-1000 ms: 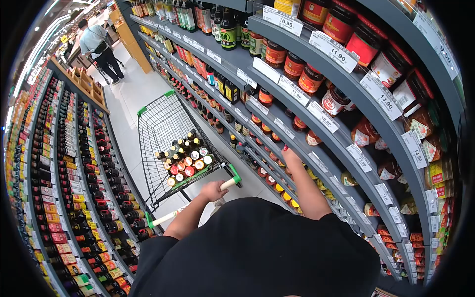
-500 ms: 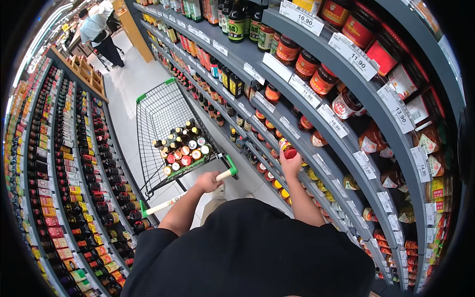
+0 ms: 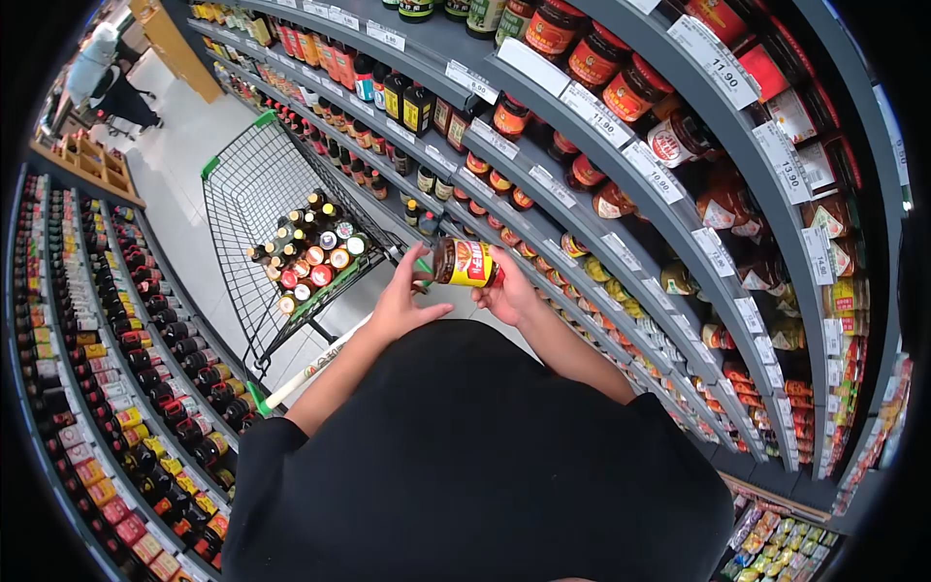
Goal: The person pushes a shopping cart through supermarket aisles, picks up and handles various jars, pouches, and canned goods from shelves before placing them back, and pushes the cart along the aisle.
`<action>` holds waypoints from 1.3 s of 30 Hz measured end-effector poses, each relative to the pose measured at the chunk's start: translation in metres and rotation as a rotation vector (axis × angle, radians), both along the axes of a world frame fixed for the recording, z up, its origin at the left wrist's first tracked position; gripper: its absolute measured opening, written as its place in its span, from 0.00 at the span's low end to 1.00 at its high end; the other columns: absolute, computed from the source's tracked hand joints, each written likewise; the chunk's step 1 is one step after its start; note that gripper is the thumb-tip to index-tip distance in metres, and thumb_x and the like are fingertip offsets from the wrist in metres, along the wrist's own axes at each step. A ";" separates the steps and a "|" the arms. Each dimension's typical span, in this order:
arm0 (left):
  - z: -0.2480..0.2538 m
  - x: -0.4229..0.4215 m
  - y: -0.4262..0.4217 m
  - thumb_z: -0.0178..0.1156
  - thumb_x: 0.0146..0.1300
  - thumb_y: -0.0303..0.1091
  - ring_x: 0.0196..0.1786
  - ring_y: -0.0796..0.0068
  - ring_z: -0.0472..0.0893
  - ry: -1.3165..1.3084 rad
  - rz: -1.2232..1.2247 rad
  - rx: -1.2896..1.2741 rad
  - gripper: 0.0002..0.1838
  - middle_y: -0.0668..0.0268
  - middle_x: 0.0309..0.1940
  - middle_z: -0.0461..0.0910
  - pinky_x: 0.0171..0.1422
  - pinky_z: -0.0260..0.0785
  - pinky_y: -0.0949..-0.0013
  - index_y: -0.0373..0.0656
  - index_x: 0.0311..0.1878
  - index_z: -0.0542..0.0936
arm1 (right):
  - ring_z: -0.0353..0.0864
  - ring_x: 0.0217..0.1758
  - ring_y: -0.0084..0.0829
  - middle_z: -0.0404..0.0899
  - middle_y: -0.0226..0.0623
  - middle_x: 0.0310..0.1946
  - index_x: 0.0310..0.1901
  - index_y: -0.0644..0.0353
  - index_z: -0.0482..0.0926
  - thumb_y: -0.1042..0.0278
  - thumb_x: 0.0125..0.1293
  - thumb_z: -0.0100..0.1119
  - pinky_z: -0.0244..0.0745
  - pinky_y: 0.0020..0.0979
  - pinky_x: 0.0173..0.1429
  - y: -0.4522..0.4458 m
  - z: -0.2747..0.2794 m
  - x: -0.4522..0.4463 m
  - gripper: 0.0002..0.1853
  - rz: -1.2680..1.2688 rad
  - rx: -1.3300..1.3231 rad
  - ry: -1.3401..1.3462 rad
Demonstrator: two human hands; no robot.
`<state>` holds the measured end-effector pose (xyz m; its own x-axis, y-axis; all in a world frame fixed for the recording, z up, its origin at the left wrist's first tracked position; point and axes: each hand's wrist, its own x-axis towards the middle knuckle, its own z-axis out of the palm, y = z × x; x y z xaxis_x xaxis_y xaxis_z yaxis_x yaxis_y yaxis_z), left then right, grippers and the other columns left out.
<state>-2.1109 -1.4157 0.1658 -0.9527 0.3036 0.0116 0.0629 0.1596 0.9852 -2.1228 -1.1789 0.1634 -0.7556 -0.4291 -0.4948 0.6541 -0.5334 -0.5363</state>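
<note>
In front of my chest a sauce jar (image 3: 464, 262) with a yellow and red label lies tilted on its side. My right hand (image 3: 512, 291) grips its lid end. At the jar's other end is my left hand (image 3: 405, 299), thumb and fingers spread apart; whether a fingertip touches the glass I cannot tell. Just beyond that hand stands the shopping cart (image 3: 225, 209), a dark wire basket with green corners, its pale handle (image 3: 310, 369) partly behind my left forearm. Several capped bottles and jars (image 3: 312, 254) are grouped at the cart's near end.
Curved shelves (image 3: 621, 116) of sauce jars with price tags rise close on my right. Another shelf unit (image 3: 126, 369) full of bottles lines the left side. Pale floor tiles (image 3: 170, 165) run between them. A person (image 3: 107, 82) stands in the aisle at the far left.
My left hand has let go of the cart handle and come up beside the jar. My right hand has brought the jar left, away from the shelf. The view has shifted rightward.
</note>
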 end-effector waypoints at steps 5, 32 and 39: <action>0.029 -0.037 -0.003 0.82 0.47 0.33 0.54 0.71 0.80 0.183 -0.168 0.000 0.49 0.58 0.54 0.77 0.57 0.75 0.68 0.42 0.70 0.63 | 0.86 0.30 0.28 0.85 0.33 0.38 0.61 0.49 0.72 0.35 0.75 0.44 0.79 0.27 0.27 -0.033 0.033 0.012 0.27 -0.010 0.246 0.135; -0.100 -0.040 -0.052 0.65 0.48 0.26 0.75 0.49 0.62 0.283 -0.314 -0.760 0.41 0.65 0.76 0.58 0.73 0.61 0.43 0.56 0.70 0.66 | 0.73 0.63 0.53 0.64 0.47 0.61 0.65 0.50 0.64 0.65 0.54 0.75 0.71 0.46 0.65 0.032 -0.058 -0.050 0.38 -0.509 1.894 0.308; -0.096 -0.038 -0.067 0.68 0.46 0.28 0.65 0.53 0.73 0.216 -0.356 -0.702 0.43 0.69 0.75 0.59 0.61 0.74 0.48 0.58 0.69 0.66 | 0.75 0.61 0.57 0.62 0.50 0.64 0.68 0.49 0.63 0.62 0.58 0.72 0.75 0.51 0.60 0.034 -0.050 -0.056 0.38 -0.257 2.135 0.246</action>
<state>-2.1488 -1.4828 0.0693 -0.7963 0.5926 -0.1213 0.4033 0.6696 0.6237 -2.1785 -1.1450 0.1131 -0.7974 0.5886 0.1331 0.5281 0.7874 -0.3180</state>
